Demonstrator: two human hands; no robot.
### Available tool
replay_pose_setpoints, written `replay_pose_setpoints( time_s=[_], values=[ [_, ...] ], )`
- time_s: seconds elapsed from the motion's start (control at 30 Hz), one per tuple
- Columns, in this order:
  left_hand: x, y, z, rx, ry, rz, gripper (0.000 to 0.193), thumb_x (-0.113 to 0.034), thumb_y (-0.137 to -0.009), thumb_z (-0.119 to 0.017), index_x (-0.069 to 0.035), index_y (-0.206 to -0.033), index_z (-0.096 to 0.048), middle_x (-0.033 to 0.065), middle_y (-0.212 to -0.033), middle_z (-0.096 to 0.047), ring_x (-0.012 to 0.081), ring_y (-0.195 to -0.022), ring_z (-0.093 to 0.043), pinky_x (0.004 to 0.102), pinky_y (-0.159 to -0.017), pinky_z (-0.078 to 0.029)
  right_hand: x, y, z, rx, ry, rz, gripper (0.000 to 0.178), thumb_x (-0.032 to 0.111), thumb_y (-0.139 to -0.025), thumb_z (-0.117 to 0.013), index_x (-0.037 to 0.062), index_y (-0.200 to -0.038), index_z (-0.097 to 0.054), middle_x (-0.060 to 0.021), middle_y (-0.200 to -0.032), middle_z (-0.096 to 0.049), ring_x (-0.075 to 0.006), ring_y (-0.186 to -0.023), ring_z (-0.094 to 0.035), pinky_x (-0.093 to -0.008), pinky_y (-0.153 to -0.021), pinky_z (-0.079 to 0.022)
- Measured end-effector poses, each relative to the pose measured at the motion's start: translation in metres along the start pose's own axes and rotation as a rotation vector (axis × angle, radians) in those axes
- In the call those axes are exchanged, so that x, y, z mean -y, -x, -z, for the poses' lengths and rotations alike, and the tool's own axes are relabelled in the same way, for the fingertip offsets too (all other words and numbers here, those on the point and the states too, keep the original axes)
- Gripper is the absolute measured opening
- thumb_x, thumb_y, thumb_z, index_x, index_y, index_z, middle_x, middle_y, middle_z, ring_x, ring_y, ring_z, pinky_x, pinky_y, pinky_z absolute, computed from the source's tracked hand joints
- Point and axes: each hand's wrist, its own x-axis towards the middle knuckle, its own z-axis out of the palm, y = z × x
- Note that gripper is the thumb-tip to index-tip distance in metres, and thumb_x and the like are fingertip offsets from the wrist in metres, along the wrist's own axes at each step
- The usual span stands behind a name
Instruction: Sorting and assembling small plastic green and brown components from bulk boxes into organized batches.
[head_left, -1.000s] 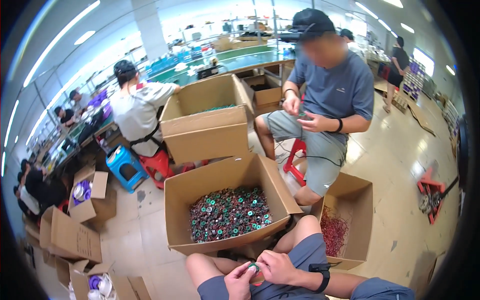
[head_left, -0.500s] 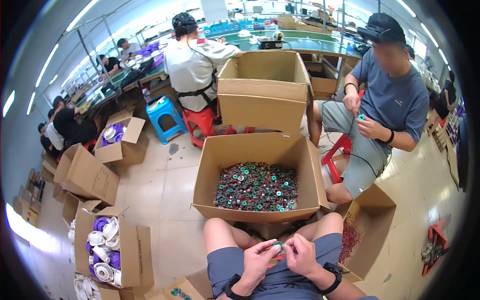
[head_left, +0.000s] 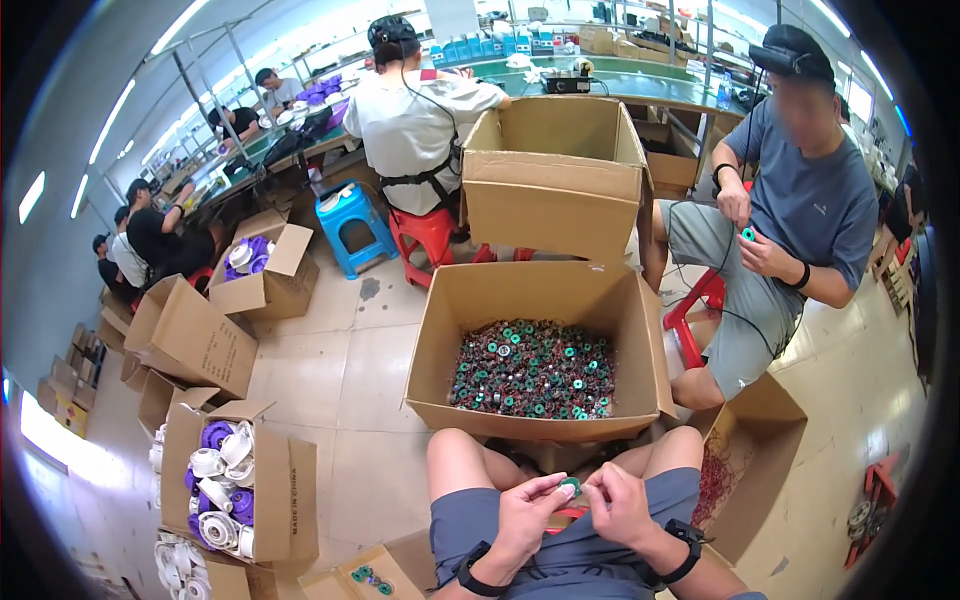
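Shift since a second ago: the view has been turned leftward, and the carton of white and purple parts [head_left: 290,500], left of the hands, has been brought more fully into sight; the hands are still kept close together over the lap.
Green round part: held between the two hands, at the left fingertips [head_left: 570,486].
Left hand [head_left: 528,517]: the green round part is pinched between thumb and fingers.
Right hand [head_left: 616,503]: curled just beside the part; whether the part is touched, or anything is pinched, cannot be told.
Large open carton [head_left: 530,293]: set straight beyond the hands, a loose heap of green, dark and reddish small parts [head_left: 535,372] being contained in it.
Red wire bits [head_left: 712,485]: gathered in a low open carton [head_left: 765,440] to the right of the hands.
Small green parts [head_left: 371,580]: laid on cardboard at the left of the hands, near the lower edge.
Seated co-worker [head_left: 815,200]: placed beyond and to the right of the hands; a green ring [head_left: 748,234] is held in the fingers.
Green surface [head_left: 640,83]: seen far beyond the hands, behind another open carton [head_left: 550,205].
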Motion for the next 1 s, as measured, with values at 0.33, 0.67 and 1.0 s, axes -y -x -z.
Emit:
replay_pose_setpoints(
  time_s=[0.33,0.67,1.0],
  values=[
    [0.006,-0.005,0.005,0.010,0.014,0.024,0.029,-0.001,-0.088,-0.067,0.005,-0.116,-0.063,0.0122,-0.099,-0.069,0.0162,-0.085,-0.069,0.0268,-0.080,-0.058,-0.001,-0.004,0.000,0.007,-0.004,-0.060,0.010,0.003,-0.082,-0.062,0.0020,-0.077,-0.054,-0.0131,-0.070,-0.054,-0.0312,-0.059,-0.057,-0.0391,-0.052,-0.045],
    [0.003,-0.019,-0.001,0.023,0.012,-0.006,0.029,-0.004,-0.089,-0.068,0.004,-0.116,-0.063,0.0094,-0.098,-0.069,0.0131,-0.082,-0.067,0.0241,-0.076,-0.057,-0.009,-0.023,0.001,0.044,-0.064,-0.064,0.010,0.004,-0.082,-0.060,0.0013,-0.076,-0.053,-0.0139,-0.071,-0.054,-0.0320,-0.061,-0.057,-0.0399,-0.055,-0.045],
    [-0.003,-0.031,0.008,0.009,0.077,-0.023,0.028,-0.005,-0.090,-0.067,0.003,-0.116,-0.063,0.0086,-0.100,-0.069,0.0123,-0.084,-0.067,0.0239,-0.077,-0.056,0.000,-0.046,-0.001,0.136,0.062,0.097,0.010,0.005,-0.082,-0.061,0.0017,-0.078,-0.053,-0.0145,-0.072,-0.054,-0.0333,-0.063,-0.057,-0.0406,-0.057,-0.046]
  ],
)
